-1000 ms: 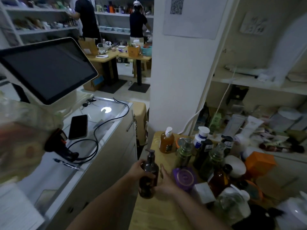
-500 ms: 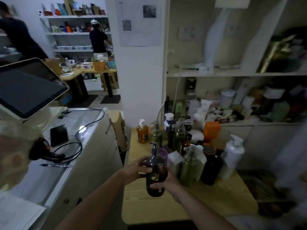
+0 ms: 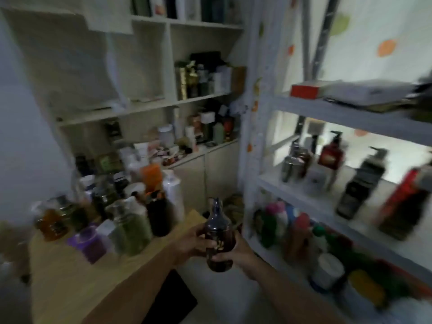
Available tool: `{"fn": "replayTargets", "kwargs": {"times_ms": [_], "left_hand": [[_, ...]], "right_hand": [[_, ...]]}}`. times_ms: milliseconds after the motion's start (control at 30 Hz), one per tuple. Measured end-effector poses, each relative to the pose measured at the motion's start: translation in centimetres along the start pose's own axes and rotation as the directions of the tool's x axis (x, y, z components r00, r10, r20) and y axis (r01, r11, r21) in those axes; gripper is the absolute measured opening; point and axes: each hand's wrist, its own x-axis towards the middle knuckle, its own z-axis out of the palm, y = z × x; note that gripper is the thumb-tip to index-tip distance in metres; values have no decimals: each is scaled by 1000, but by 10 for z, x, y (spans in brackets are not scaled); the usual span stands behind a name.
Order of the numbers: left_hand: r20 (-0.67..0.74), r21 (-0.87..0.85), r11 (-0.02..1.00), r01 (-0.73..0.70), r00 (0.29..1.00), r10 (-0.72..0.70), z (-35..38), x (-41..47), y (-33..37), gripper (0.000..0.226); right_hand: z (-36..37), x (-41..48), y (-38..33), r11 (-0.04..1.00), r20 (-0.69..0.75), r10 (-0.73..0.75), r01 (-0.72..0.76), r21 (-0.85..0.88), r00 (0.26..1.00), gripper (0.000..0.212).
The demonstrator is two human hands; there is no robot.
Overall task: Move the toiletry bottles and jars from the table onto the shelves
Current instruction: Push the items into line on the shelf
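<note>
A dark brown pump bottle (image 3: 218, 232) is held upright in the air past the right corner of the wooden table (image 3: 70, 272). My left hand (image 3: 191, 242) grips its left side and my right hand (image 3: 236, 251) cups its lower right side. Several bottles and jars stand crowded on the table, among them a purple jar (image 3: 90, 242), a green bottle (image 3: 133, 228) and a black bottle (image 3: 160, 212). To the right stands a white metal shelf rack (image 3: 339, 113) with pump bottles on its middle shelf and colourful bottles on the lower one. The picture is blurred.
A beige wall shelf unit (image 3: 149, 106) behind the table holds boxes, tubes and jars above closed cabinet doors. A red and white box (image 3: 308, 90) lies on the rack's upper shelf. A white tub (image 3: 329, 270) sits on the lower shelf. Grey floor lies below my arms.
The view has swung right, from the counter and table to the white rack. Both hands have carried the brown bottle off the table toward the rack.
</note>
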Motion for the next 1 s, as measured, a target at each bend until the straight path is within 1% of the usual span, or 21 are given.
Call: {"fn": "replayTargets", "kwargs": {"times_ms": [33, 133, 200, 233, 300, 400, 467, 500, 533, 600, 667, 767, 867, 933, 1000], "left_hand": [[39, 26, 1000, -6, 999, 5, 29, 15, 3, 69], [177, 91, 996, -17, 984, 0, 119, 49, 9, 69], [267, 145, 989, -27, 964, -13, 177, 65, 9, 63], [302, 169, 985, -28, 953, -25, 204, 73, 8, 59], [378, 223, 974, -45, 925, -44, 252, 84, 8, 58], [475, 329, 935, -137, 879, -38, 312, 96, 8, 58], [508, 431, 871, -237, 861, -17, 344, 104, 8, 51], [513, 480, 832, -277, 859, -10, 357, 106, 11, 51], [512, 494, 822, -284, 859, -12, 369, 108, 14, 54], [525, 476, 834, -279, 851, -14, 388, 116, 21, 58], [550, 457, 839, -296, 835, -6, 405, 126, 27, 55], [574, 418, 849, -324, 818, 29, 431, 148, 39, 54], [594, 354, 856, -377, 797, 106, 453, 182, 47, 61], [594, 315, 862, -397, 791, 148, 469, 205, 54, 62], [608, 296, 857, -422, 775, 172, 486, 226, 60, 61]], "right_hand": [[-28, -17, 5, 1000, -30, -22, 22, -7, 999, 90], [-101, -84, 12, 999, -227, -37, 39, 5, 973, 68], [-141, -124, 21, 997, -324, -73, 62, -42, 943, 73], [-160, -138, 32, 994, -391, -100, 79, -70, 915, 73], [-192, -164, 52, 997, -492, -58, 24, -74, 868, 71], [-224, -202, 66, 994, -591, -1, -63, -87, 807, 70], [-240, -218, 71, 990, -648, 23, -110, -93, 761, 62], [-247, -224, 70, 988, -665, 22, -117, -99, 747, 55], [-255, -228, 71, 988, -684, 25, -124, -96, 729, 49], [-272, -230, 76, 988, -745, 16, -124, -89, 667, 44], [-288, -227, 82, 989, -813, 19, -128, -69, 582, 40], [-319, -217, 86, 988, -880, 12, -143, -63, 475, 42], [-357, -206, 81, 989, -901, -31, -116, -90, 432, 48], [-384, -197, 79, 986, -918, -52, -125, -110, 394, 52], [-408, -189, 78, 984, -934, -71, -131, -123, 349, 49]]}}
